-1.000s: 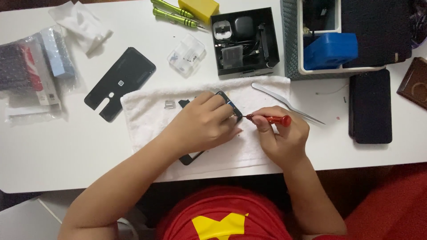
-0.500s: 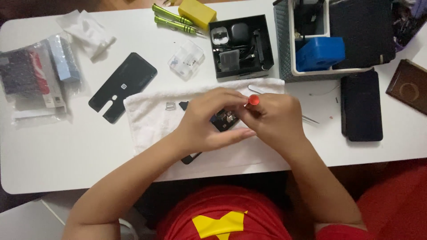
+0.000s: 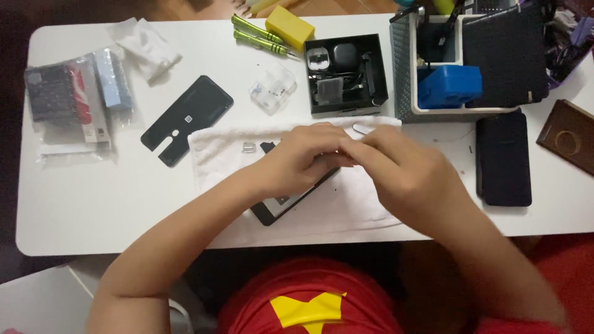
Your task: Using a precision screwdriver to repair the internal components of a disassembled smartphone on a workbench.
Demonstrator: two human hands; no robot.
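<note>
A black phone (image 3: 277,209) lies opened on a white towel (image 3: 213,158) in the middle of the white table (image 3: 93,204). My left hand (image 3: 300,162) is shut on the phone's upper end. My right hand (image 3: 405,176) meets it fingertip to fingertip above the phone, fingers curled. The red-handled screwdriver it held a moment ago is covered by those fingers. A small metal part (image 3: 249,147) rests on the towel left of my left hand. A tweezers tip (image 3: 362,129) pokes out just beyond my knuckles.
The phone's black back cover (image 3: 185,117) lies left of the towel, with plastic packets (image 3: 74,102) further left. Behind are a clear parts box (image 3: 272,89), green screwdrivers (image 3: 257,31), a yellow block (image 3: 289,26), a black tray (image 3: 346,74) and a grey basket (image 3: 405,62). A black phone (image 3: 502,158) and brown case (image 3: 572,136) lie right.
My right hand has closed in leftwards over the phone and now hides the red screwdriver. The camera has come closer; my left hand stays on the phone.
</note>
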